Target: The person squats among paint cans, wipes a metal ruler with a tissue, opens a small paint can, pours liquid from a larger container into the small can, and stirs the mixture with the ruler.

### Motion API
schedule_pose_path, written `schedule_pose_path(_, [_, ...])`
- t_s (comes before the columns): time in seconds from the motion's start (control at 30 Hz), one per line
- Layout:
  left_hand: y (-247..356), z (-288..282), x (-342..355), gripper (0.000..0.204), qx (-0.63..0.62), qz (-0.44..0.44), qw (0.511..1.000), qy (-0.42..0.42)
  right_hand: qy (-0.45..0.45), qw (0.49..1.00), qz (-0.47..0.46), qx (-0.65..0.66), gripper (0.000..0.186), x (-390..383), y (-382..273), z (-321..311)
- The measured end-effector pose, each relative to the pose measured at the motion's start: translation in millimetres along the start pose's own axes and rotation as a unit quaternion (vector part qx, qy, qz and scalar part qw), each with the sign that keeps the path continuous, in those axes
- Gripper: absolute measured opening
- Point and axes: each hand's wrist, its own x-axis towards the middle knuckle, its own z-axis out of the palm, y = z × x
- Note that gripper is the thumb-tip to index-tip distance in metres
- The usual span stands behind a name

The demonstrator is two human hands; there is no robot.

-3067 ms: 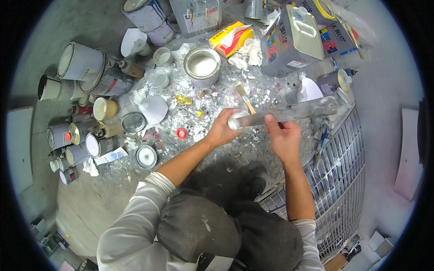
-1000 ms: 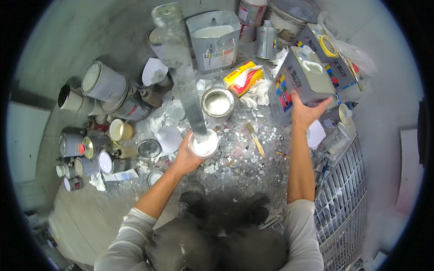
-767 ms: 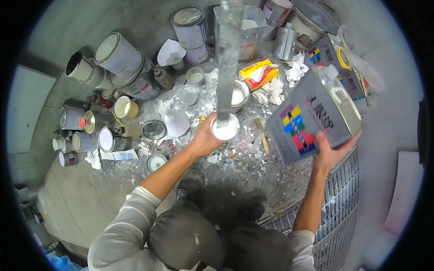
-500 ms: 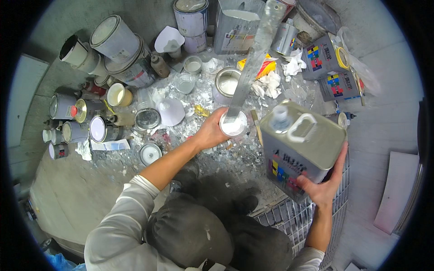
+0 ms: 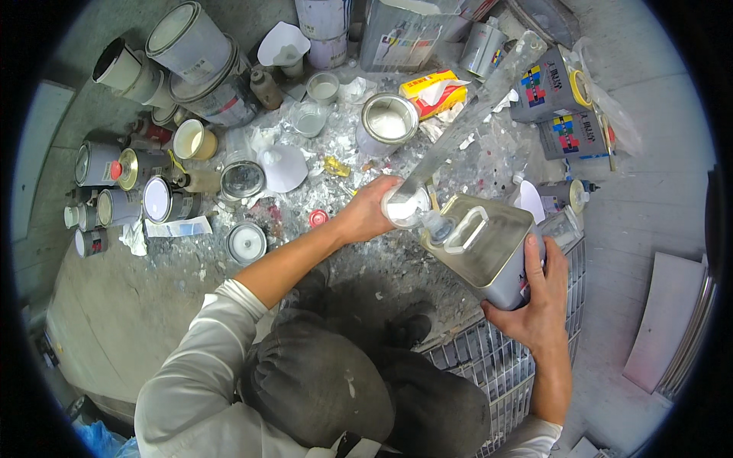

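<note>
Already, white paint point(image 5: 413, 204) is sitting in the small cup point(image 5: 395, 217) my left hand point(image 5: 370, 208) is gripping, a metal strip point(image 5: 475, 114) slanting out. My right hand point(image 5: 542, 305), fingers spread, is tilting the grey tin point(image 5: 498, 244) cupwards; its share seems unfinished, though I cannot tell whether liquid is flowing. Beyond my left hand, an open can point(image 5: 373, 146) is standing.

I hold one cup point(image 5: 396, 221), one strip point(image 5: 460, 128) in it, one boxy can point(image 5: 496, 237); near the floor's point(image 5: 114, 305) right edge I count two more boxy cans point(image 5: 544, 95), plus one tissue box point(image 5: 434, 91).
</note>
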Motion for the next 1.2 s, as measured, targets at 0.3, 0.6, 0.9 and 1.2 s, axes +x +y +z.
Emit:
schedule_pose_path(0.3, [-10.5,7.8,-3.4,0.066,0.047,0.025,0.999,0.013,-0.022,0.999,-0.021,-0.022,0.107,7.6,-10.7,-8.8])
schedule_pose_path(0.6, [-12.8,10.1,-2.0,0.065,0.032,0.022,0.999,0.003,-0.025,0.999,-0.026,-0.039,0.108,7.6,-14.1,-9.3])
schedule_pose_path(0.9, [-9.6,10.3,-3.8,0.064,0.034,0.022,0.999,0.012,-0.030,0.998,-0.027,-0.041,0.108,8.3,-16.7,-10.2])
schedule_pose_path(1.2, [7.0,1.7,-3.3,0.063,0.009,-0.001,1.000,0.023,-0.007,0.999,-0.028,-0.032,0.112,11.2,-13.8,-9.9])
